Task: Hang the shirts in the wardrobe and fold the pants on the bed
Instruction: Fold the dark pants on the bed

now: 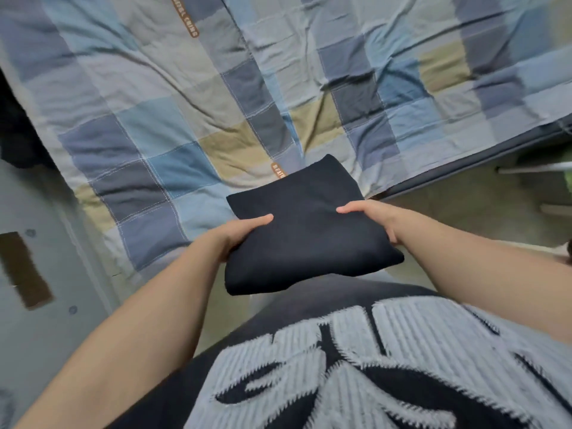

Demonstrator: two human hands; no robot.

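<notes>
The bed [185, 103], spread with a wrinkled checked quilt, fills the upper frame as one broad open surface. A hand can pass forward over it from the centre to the top edge. The folded pants [309, 230], gripped between the left hand [238, 239] and the right hand [371, 218], sit in the centre over the bed's near edge and block the straight path there. At right the bed's dark edge runs diagonally to the upper right, with open floor [464, 205] below it. A pale bar [535, 168], perhaps a furniture leg, stands at the far right. A dark mass [18, 134] crowds the left edge.
</notes>
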